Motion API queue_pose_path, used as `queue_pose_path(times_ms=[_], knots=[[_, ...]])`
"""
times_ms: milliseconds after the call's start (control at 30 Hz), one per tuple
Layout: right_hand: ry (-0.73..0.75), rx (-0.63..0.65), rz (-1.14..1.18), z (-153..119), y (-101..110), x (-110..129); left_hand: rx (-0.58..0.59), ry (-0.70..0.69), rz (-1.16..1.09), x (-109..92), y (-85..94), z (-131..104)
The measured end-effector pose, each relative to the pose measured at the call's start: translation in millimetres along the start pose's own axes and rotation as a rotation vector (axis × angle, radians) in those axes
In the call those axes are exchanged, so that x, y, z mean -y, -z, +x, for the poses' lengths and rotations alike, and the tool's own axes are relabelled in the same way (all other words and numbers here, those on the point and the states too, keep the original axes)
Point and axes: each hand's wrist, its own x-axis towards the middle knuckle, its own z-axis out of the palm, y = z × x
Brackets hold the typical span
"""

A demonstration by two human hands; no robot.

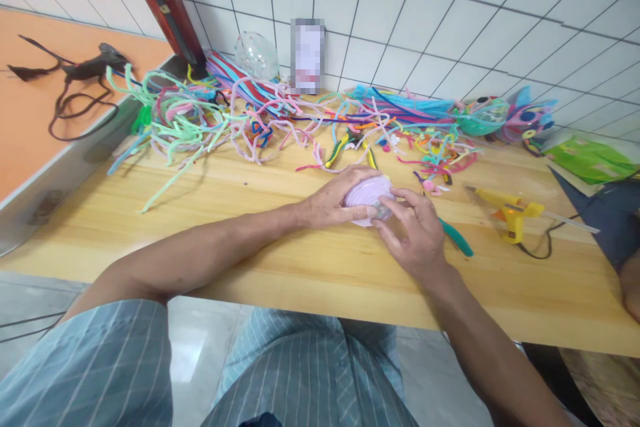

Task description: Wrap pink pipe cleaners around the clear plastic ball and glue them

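A clear plastic ball wrapped in rows of lilac pipe cleaner (367, 195) sits between my hands, just above the wooden tabletop. My left hand (330, 199) is closed round its left side, thumb along the lower front. On the ball's right side, the fingertips of my right hand (417, 230) press near a patch of bare clear plastic; whether they pinch a pipe cleaner end is too small to tell. Partly behind my right hand lies a tool with a teal handle (456, 237). Beyond the ball are pliers with yellow and black handles (337, 150).
Tangled pipe cleaners (195, 113) spread along the wall. A clear ball (256, 55), a phone (307, 57) and a red thermos (163, 7) stand at the back. Right are a yellow glue gun (515, 213), decorated balls (483, 117) and part of another person's arm (631, 283).
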Motion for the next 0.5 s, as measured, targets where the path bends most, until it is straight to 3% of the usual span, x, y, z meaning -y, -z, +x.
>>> queue_pose_path(times_ms=[200,367,433,500], knots=[[-0.038,0.014,0.027,-1.9,5.4,-1.8,0.007,-0.002,-0.009,0.7,0.1,0.6],[-0.098,-0.059,-0.005,0.1,19.5,-2.9,0.005,0.016,-0.010,0.8,0.3,0.2],[-0.184,-0.064,-0.021,-0.2,32.5,-6.8,0.009,0.026,-0.011,-0.1,0.6,0.1],[-0.362,-0.057,-0.037,-6.0,49.4,-18.3,0.015,0.036,-0.012,-1.4,1.1,0.1]])
